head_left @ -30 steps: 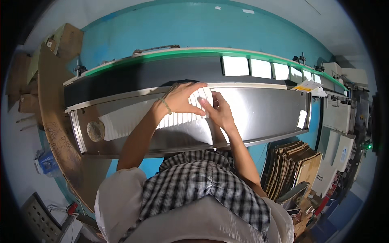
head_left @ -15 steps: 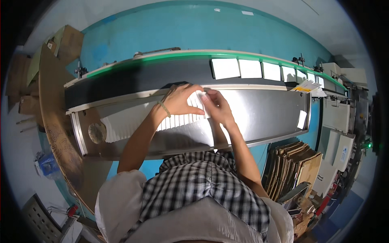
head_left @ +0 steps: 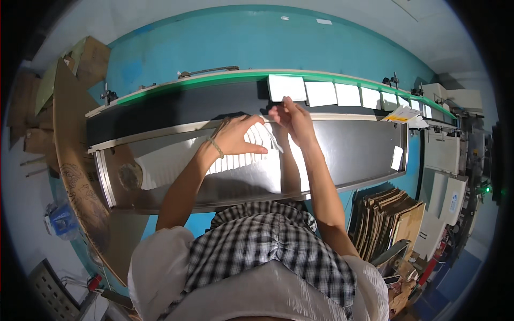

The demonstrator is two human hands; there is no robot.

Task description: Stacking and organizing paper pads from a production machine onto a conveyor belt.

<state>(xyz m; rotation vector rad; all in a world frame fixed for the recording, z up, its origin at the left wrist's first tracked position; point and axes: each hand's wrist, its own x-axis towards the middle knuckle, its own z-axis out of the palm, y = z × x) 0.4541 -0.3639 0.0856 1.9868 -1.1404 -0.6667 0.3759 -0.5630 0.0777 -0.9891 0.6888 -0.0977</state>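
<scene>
White pieces (head_left: 320,93) already line the dark belt (head_left: 171,109) from twelve to three o'clock of the right hand (head_left: 297,123), its grip unclear, while the left hand (head_left: 231,136) clasps the remaining row (head_left: 235,162), trailing toward eight o'clock in the metal tray (head_left: 353,144).

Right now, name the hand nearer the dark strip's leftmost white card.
Right. The right hand is by the white card, at its lower edge; the left hand is farther, lower left, at the white row.
</scene>
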